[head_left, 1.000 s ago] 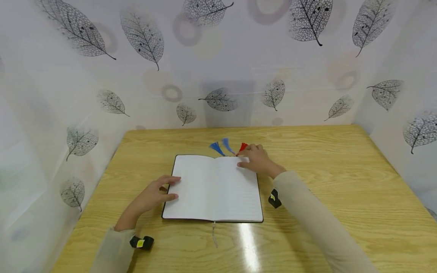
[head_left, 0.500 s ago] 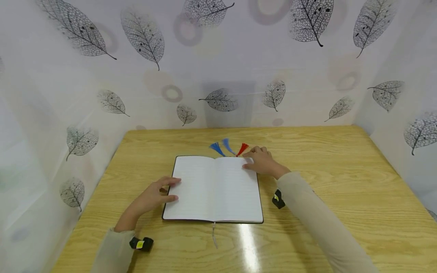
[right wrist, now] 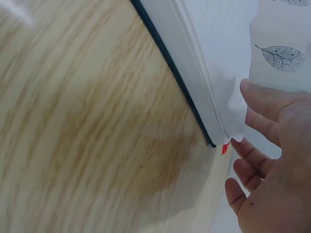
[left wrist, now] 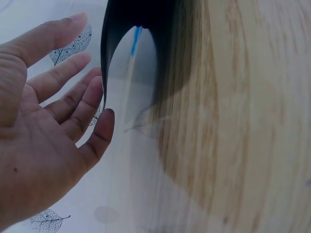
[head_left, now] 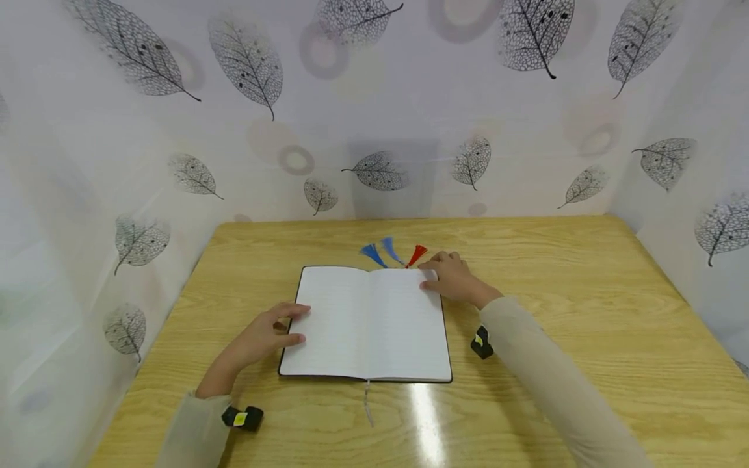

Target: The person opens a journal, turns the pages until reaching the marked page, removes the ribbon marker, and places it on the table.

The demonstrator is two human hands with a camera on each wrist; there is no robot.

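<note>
An open notebook (head_left: 336, 331) with blank-looking lined white pages and a dark cover lies in the middle of the head view. My left hand (head_left: 263, 335) holds its left edge, thumb and index finger over the page; in the left wrist view, the little finger is at the underside of the dark cover (left wrist: 131, 14). At the upper right corner, my right hand (head_left: 455, 276) pinches the page (right wrist: 223, 87), thumb on top and other fingers beyond the edge. Tassels stick out past the top: dark blue (head_left: 373, 255), light blue (head_left: 390, 248) and red (head_left: 417, 255).
The wooden table (head_left: 556, 286) has a leaf-patterned sheet (head_left: 404, 84) behind it and at both sides. A thin ribbon (head_left: 368, 404) hangs from the notebook's lower middle onto the table. Dark devices sit at the left wrist (head_left: 242, 418) and right wrist (head_left: 482, 342).
My right hand has slid a little to the right along the notebook's top corner, uncovering the red tassel. The left hand and the notebook stay in place.
</note>
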